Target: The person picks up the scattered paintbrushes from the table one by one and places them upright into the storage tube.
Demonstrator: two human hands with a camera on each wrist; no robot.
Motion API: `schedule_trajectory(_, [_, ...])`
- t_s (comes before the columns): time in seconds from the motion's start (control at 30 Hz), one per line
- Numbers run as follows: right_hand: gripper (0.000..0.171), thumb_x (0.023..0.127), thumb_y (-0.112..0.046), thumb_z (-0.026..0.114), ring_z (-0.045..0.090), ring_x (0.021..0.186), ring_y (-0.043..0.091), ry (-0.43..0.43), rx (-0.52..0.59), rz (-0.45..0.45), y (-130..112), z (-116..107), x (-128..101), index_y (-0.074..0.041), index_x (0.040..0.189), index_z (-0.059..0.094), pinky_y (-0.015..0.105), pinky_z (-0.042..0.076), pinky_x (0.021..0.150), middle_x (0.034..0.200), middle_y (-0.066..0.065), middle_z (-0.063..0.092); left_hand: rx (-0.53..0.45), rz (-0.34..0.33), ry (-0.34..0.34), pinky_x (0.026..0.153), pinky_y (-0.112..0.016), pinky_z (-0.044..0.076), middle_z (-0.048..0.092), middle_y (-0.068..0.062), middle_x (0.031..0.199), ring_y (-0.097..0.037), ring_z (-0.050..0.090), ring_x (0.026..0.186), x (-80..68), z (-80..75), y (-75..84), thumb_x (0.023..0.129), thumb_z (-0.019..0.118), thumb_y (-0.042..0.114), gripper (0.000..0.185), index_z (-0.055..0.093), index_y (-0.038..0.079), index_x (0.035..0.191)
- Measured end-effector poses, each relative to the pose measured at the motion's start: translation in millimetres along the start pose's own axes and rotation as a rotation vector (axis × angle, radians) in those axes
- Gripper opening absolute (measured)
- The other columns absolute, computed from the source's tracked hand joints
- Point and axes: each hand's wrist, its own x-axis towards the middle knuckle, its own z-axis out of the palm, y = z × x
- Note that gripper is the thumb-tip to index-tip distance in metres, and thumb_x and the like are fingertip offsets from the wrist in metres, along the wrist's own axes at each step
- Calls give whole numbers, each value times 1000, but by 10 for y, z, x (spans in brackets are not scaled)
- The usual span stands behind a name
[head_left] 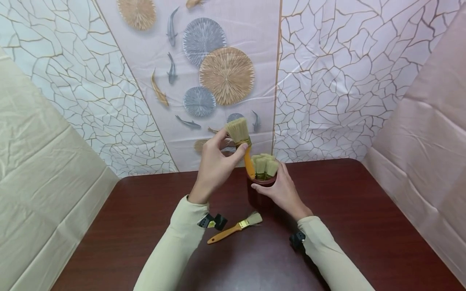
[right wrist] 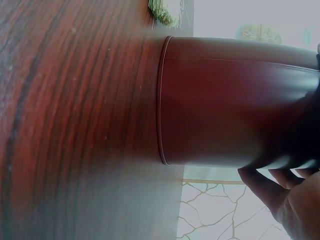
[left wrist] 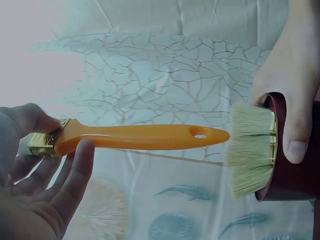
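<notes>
Table: dark reddish wood-grain tabletop (head_left: 364, 226), glossy, with a rounded far edge.
Backdrop: thin crinkled plastic sheeting (head_left: 327, 81) printed with gold crackle lines, fish and round discs.
Container: cylindrical dark red holder (head_left: 259, 193), smooth, stood upright on the table; several pale-bristled brushes (head_left: 265, 165) stood in it, bristles up. Right wrist view alone showed its base ridge meeting the table.
Right hand (head_left: 282, 190): fingers wrapped around the holder's side near the rim.
Left hand (head_left: 214, 165): thumb and fingers pinched the brass ferrule of an orange-handled flat paintbrush (head_left: 242, 143), bristles up, handle tip at the holder's mouth. Left wrist view alone showed the handle's hanging hole.
Loose item: second orange-handled brush (head_left: 234, 228) lay flat on the table between the forearms.
</notes>
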Motion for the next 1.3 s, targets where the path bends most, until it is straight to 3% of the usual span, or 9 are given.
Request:
schedule_trajectory(0.2, [111, 76, -52, 94, 55, 130, 33, -21, 13, 13, 0, -22, 2, -16, 162, 33, 60, 45, 109, 149, 10, 44, -46, -64, -1, 75, -34, 63, 74, -13, 115, -25, 78, 95, 124, 187, -223, 100, 75, 12, 33, 68, 4, 131])
schedule_trajectory(0.43, [111, 76, -53, 93, 55, 129, 32, -17, 11, 23, -6, -15, -1, -14, 162, 33, 59, 45, 109, 147, 9, 45, 50, -115, -59, 72, -36, 63, 79, -11, 103, -24, 79, 84, 83, 298, -461, 104, 71, 26, 26, 74, 6, 119])
schedule_trajectory(0.57, [112, 76, -52, 93, 55, 129, 32, -16, 15, 26, -4, -13, 2, -13, 162, 32, 58, 45, 108, 148, 9, 44, 150, -133, -79, 78, -35, 60, 79, -3, 101, -17, 76, 93, 20, 331, -573, 105, 68, 37, 29, 78, 11, 111])
schedule_trajectory(0.7, [113, 76, -52, 94, 56, 127, 32, -17, 12, 27, 4, -8, 3, -13, 162, 32, 58, 46, 107, 149, 10, 44, 219, -133, -100, 86, -38, 60, 77, -2, 109, -18, 73, 103, -63, 370, -680, 105, 69, 35, 26, 78, 11, 111])
schedule_trajectory(0.83, [112, 76, -50, 94, 56, 128, 33, -10, 4, 26, 12, -5, 0, -11, 162, 32, 58, 47, 107, 149, 11, 45, 247, -133, -126, 81, -35, 61, 77, -2, 107, -16, 74, 97, -124, 400, -746, 102, 74, 28, 22, 78, 11, 115])
schedule_trajectory(1.0, [112, 76, -48, 95, 55, 131, 35, -4, 6, 15, 15, -1, 0, -9, 161, 34, 59, 46, 108, 148, 12, 45, 287, -142, -135, 69, -27, 55, 77, 2, 90, -9, 70, 80, -151, 407, -779, 98, 79, 27, 20, 79, 14, 113])
schedule_trajectory(1.3, [111, 74, -45, 97, 55, 131, 35, 9, 5, -4, 4, 7, 2, -8, 160, 36, 58, 46, 108, 149, 13, 46, 365, -112, -164, 77, -32, 58, 79, 0, 93, -12, 74, 86, -125, 416, -834, 97, 79, 28, 19, 80, 12, 108])
